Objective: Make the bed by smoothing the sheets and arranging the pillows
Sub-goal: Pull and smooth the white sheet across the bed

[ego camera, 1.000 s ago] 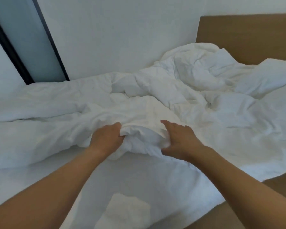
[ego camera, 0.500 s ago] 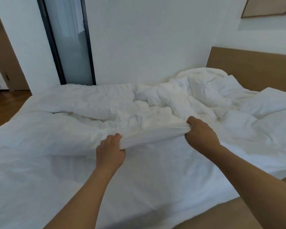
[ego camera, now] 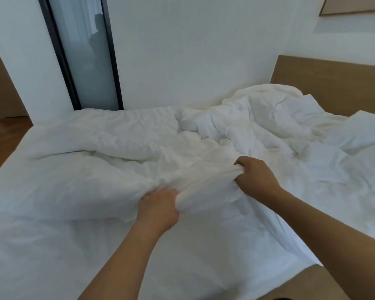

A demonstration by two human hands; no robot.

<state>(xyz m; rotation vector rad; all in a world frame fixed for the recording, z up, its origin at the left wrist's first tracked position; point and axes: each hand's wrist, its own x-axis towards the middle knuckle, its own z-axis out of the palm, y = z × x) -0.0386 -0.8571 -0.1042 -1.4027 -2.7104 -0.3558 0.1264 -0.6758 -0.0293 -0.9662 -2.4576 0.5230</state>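
A crumpled white duvet [ego camera: 108, 161] covers the middle and far side of the bed, bunched into a heap [ego camera: 243, 118] toward the headboard. My left hand [ego camera: 158, 207] and my right hand [ego camera: 256, 177] both grip a bunched edge of the duvet [ego camera: 206, 182], which stretches between them. Under it lies the flat white bottom sheet [ego camera: 52, 256], exposed on the near side. A white pillow [ego camera: 364, 131] rests at the far right by the headboard, partly cut off by the frame edge.
A brown wooden headboard [ego camera: 333, 81] stands at the right. A white wall [ego camera: 193, 50] runs along the bed's far side, with a dark-framed frosted glass door [ego camera: 89, 61] at the left. Wooden floor [ego camera: 2, 139] shows at far left; the bed's near brown edge [ego camera: 307, 284] is bottom right.
My hands have spread apart along the duvet edge and pulled it taut, the left one drawing nearer to me. The view has lifted, showing more wall, door and headboard.
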